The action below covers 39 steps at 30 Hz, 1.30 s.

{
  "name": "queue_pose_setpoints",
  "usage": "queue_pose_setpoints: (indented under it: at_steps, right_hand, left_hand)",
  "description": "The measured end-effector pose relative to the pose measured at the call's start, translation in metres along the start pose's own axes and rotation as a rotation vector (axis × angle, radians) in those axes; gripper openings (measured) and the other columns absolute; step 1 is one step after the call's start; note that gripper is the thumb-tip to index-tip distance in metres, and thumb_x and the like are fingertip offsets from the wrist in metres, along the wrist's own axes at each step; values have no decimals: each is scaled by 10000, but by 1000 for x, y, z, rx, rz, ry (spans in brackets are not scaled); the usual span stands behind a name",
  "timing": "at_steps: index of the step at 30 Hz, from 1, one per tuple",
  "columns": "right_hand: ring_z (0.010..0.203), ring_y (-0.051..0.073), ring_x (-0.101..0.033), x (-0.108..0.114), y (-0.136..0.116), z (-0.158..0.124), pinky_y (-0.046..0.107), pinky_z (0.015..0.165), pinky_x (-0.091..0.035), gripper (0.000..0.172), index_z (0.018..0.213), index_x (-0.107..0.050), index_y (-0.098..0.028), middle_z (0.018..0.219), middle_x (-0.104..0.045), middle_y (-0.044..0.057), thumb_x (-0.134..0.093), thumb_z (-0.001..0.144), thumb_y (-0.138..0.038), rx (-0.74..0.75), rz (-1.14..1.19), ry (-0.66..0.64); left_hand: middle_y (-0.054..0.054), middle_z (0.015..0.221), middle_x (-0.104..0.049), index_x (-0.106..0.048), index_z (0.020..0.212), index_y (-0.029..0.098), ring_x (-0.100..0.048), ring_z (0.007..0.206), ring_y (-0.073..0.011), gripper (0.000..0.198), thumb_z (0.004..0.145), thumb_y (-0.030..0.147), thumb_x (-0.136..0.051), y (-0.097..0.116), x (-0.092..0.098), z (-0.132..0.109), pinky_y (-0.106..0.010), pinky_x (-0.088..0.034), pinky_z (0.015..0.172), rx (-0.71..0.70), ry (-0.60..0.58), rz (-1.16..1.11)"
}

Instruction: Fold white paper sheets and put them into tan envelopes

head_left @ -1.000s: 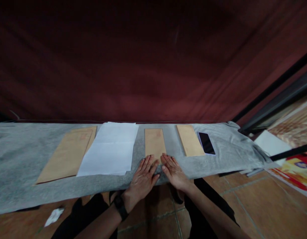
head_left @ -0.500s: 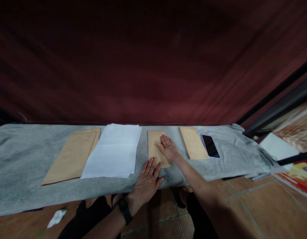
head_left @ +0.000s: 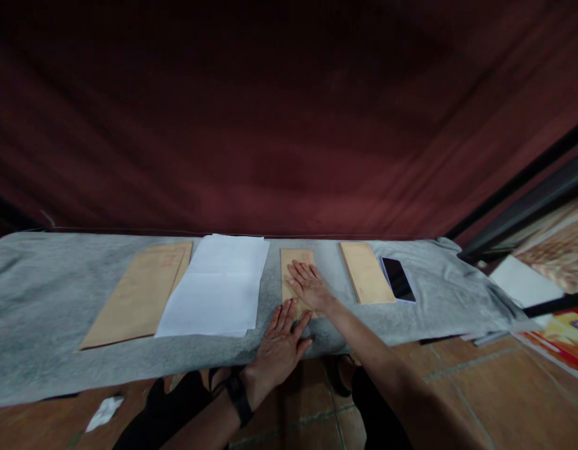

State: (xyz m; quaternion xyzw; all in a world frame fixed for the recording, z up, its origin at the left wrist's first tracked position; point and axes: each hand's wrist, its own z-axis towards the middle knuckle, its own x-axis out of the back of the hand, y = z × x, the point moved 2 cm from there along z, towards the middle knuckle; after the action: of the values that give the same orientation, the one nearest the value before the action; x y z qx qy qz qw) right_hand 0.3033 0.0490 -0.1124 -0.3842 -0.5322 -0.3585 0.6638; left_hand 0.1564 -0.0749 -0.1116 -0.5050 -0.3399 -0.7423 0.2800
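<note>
My right hand (head_left: 308, 285) lies flat, fingers stretched out, on a small brown envelope (head_left: 295, 260) in the middle of the grey-covered table (head_left: 40, 300). My left hand (head_left: 282, 340) rests open and flat at the table's near edge, its fingertips touching the envelope's near end. A black watch is on my left wrist. A second small brown envelope (head_left: 366, 272) lies to the right, apart from both hands.
A stack of white paper (head_left: 220, 285) lies left of the hands, with large brown envelopes (head_left: 139, 295) beyond it. A black phone (head_left: 398, 279) sits at the right. A dark red curtain hangs behind. A crumpled paper (head_left: 104, 412) lies on the tiled floor.
My right hand slid from the near edge of the small envelope up onto its middle, then drew back slightly. My left hand stayed at the near edge.
</note>
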Motion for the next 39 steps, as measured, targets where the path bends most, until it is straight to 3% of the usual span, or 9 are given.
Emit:
queue_pose_setpoints:
  at_steps: [7, 12, 18, 23, 33, 37, 39]
  right_hand:
    - [1492, 323, -293, 5, 4, 45, 539, 1185, -228, 511, 1544, -377, -307, 1647, -287, 67, -294, 1059, -448, -95, -25, -5]
    - [1491, 326, -298, 2, 2, 50, 543, 1192, -211, 533, 1548, -373, -283, 1642, -293, 90, -284, 1057, -469, -152, -18, 6]
    - [1516, 263, -258, -7, 4, 14, 457, 1218, -216, 602, 1567, -318, -141, 1636, -274, 152, -262, 1060, -461, -119, -2, 50]
    - [1501, 251, -302, -11, 13, -16, 443, 1212, -263, 606, 1562, -320, -103, 1617, -310, 149, -278, 1051, -425, -204, 2, 99]
    - [1493, 269, -319, -3, 24, -74, 466, 1210, -284, 582, 1530, -383, -82, 1586, -364, 164, -311, 1043, -393, -241, -21, 115]
    - [1488, 269, -332, 6, 12, -97, 518, 1192, -321, 560, 1547, -348, -95, 1572, -385, 178, -308, 1046, -342, -282, 45, 166]
    - [1493, 247, -322, 11, -5, -110, 506, 1196, -333, 551, 1558, -326, -114, 1577, -390, 160, -320, 1050, -326, -215, 90, 206]
  left_hand:
    - [-115, 1669, -205, -352, 1537, 360, -288, 1499, -346, 624, 958, 437, -570, -1, -2, 1, -530, -317, 1176, -23, 11, 40]
    - [-143, 1648, -261, -382, 1525, 338, -320, 1484, -353, 615, 951, 440, -576, 0, 1, 3, -538, -335, 1164, -19, -8, 60]
    - [-145, 1596, -380, -426, 1508, 278, -342, 1477, -334, 587, 962, 463, -536, 2, 6, 4, -521, -338, 1166, 0, -15, 65]
    - [-146, 1556, -446, -454, 1487, 198, -345, 1480, -297, 571, 980, 460, -480, 3, 5, 5, -497, -318, 1188, 21, 7, 78]
    - [-219, 1569, -391, -446, 1482, 75, -350, 1472, -335, 598, 977, 393, -408, -7, -4, 12, -502, -278, 1197, 304, 42, 172]
    - [-201, 1550, -430, -425, 1495, 71, -364, 1469, -304, 570, 978, 297, -343, -10, -4, 15, -496, -278, 1197, 316, 83, 154]
    - [-208, 1545, -434, -431, 1488, 56, -370, 1465, -307, 568, 971, 268, -332, -13, -5, 16, -501, -289, 1189, 310, 101, 123]
